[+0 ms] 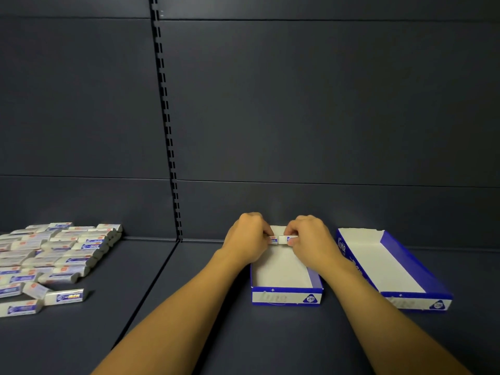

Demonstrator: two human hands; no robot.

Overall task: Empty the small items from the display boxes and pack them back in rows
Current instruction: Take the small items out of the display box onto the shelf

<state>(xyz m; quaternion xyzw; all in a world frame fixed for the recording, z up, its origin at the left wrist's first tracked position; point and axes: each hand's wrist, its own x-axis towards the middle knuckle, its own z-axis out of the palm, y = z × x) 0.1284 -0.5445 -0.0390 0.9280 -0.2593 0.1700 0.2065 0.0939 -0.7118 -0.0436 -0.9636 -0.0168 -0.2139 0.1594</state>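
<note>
Now both hands over the far end of the middle display box, left hand pinching one eraser, right hand pinching another eraser, loose erasers piled far left on the shelf, second box at right

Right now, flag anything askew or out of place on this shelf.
The right box sits skewed, angled away from the straight middle box. In the eraser pile on the left, the near few lie crooked and tumbled. Nothing looks damaged.

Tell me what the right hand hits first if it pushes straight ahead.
Probably the far wall of the display box, just beyond the right hand and its eraser; depth is unclear.
</note>
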